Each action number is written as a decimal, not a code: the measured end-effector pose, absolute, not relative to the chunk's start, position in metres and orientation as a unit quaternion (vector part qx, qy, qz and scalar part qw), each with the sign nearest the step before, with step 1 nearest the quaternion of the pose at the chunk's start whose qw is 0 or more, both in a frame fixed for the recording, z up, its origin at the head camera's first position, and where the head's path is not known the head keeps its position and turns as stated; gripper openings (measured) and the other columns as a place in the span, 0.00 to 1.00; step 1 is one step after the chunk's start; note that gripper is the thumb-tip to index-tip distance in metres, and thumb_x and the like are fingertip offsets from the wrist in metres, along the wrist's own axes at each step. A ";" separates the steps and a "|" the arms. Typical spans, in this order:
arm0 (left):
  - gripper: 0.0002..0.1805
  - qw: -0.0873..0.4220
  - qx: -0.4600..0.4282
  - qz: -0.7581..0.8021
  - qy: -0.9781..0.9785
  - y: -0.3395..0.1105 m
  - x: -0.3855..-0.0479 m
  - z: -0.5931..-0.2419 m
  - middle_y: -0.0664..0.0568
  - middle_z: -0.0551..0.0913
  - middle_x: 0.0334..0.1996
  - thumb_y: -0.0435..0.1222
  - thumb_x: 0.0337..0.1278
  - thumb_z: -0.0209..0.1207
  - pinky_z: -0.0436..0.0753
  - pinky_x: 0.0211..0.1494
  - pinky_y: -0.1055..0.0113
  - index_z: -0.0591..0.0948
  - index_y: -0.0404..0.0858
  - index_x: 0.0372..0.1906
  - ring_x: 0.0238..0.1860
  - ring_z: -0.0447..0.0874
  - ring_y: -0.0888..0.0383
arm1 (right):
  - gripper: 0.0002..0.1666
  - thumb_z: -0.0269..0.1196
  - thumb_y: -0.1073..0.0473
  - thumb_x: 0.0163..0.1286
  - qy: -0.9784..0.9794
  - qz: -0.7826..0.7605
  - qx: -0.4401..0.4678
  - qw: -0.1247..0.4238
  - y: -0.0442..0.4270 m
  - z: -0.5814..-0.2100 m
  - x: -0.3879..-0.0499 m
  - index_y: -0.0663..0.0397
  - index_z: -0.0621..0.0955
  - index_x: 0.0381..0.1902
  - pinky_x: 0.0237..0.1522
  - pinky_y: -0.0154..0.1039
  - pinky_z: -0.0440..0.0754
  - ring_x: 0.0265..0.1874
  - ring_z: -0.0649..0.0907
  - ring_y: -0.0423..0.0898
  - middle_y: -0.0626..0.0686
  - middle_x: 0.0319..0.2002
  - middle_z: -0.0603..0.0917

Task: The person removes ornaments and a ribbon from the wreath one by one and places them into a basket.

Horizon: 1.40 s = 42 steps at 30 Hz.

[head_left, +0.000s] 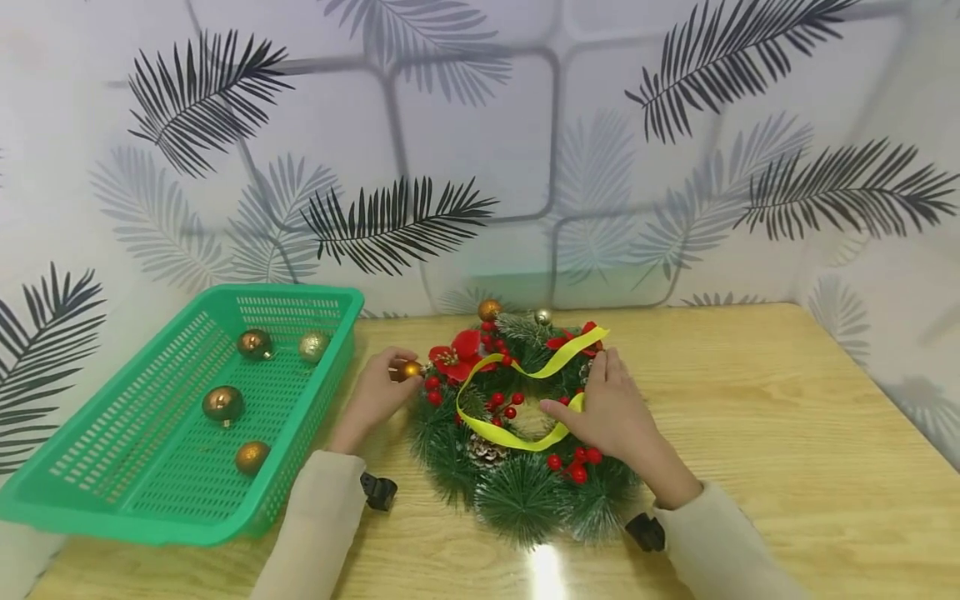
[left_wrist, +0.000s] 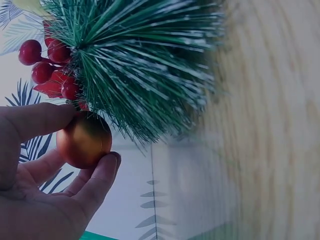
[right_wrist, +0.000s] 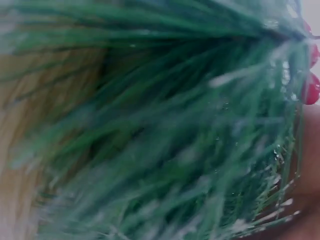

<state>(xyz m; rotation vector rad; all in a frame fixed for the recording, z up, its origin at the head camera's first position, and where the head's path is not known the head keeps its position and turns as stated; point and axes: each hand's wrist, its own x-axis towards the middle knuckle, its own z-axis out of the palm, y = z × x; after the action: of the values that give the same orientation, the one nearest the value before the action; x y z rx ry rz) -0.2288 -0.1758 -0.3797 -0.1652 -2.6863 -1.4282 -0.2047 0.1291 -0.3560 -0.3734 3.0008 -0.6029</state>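
Between the thumb and fingertips of the left hand [head_left: 378, 392], I see a shiny orange-gold ball [head_left: 409, 371], pinched at the near side of a round green wreath of frosted artificial needles [head_left: 521, 500]. That wreath lies flat on the pale wood-grain table [head_left: 750, 417], just to the right of the left hand and reaching under the right hand [head_left: 618, 408]. From the left wrist I get the ball close up, its top at the fingers and right beside the glossy red berries [left_wrist: 41, 73]; I cannot tell whether it is fastened there. Just past those fingertips sits a red fabric flower [head_left: 457, 354]. As for the right hand, I see it resting on the far side of the wreath, grasping nothing that I can make out, its fingers extended and its thumb spread inward beside a looping bright yellow ribbon [head_left: 510, 437]. Nearer the left hand than the right, a brown, white-tipped pine cone [head_left: 486, 451] peeks out under the ribbon. Left of the left hand stands a green perforated plastic basket [head_left: 135, 533], with four bronze and gold balls [head_left: 223, 403] inside. From the right wrist I get mostly blurred needles.
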 end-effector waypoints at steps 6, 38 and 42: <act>0.18 0.049 -0.054 -0.464 -0.883 -0.177 -0.227 -0.379 0.30 0.77 0.49 0.27 0.57 0.57 0.82 0.47 0.53 0.74 0.24 0.52 0.47 0.80 0.38 | 0.64 0.60 0.35 0.63 0.974 -0.187 -0.121 0.035 0.128 -0.355 -0.204 0.82 0.46 0.69 0.71 0.62 0.50 0.71 0.46 0.71 0.78 0.70 0.43; 0.18 0.105 -0.009 -0.485 -0.868 -0.186 -0.223 -0.384 0.33 0.78 0.51 0.28 0.56 0.60 0.80 0.55 0.50 0.76 0.30 0.53 0.53 0.79 0.39 | 0.67 0.67 0.42 0.59 0.934 -0.245 -0.248 0.081 0.152 -0.368 -0.222 0.70 0.38 0.73 0.70 0.63 0.51 0.73 0.42 0.65 0.67 0.74 0.34; 0.18 0.113 -0.022 -0.486 -0.866 -0.185 -0.223 -0.384 0.33 0.79 0.50 0.27 0.56 0.60 0.80 0.56 0.51 0.76 0.29 0.53 0.52 0.79 0.40 | 0.66 0.67 0.43 0.59 0.928 -0.255 -0.255 0.090 0.155 -0.369 -0.226 0.68 0.37 0.73 0.69 0.62 0.54 0.73 0.41 0.65 0.66 0.75 0.33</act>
<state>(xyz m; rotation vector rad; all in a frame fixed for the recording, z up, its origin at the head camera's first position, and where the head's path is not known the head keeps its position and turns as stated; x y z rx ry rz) -0.2231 -0.1847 -0.3844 -0.0657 -2.5415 -1.4258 -0.2265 0.1553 -0.3694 -0.7580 2.7600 -0.7571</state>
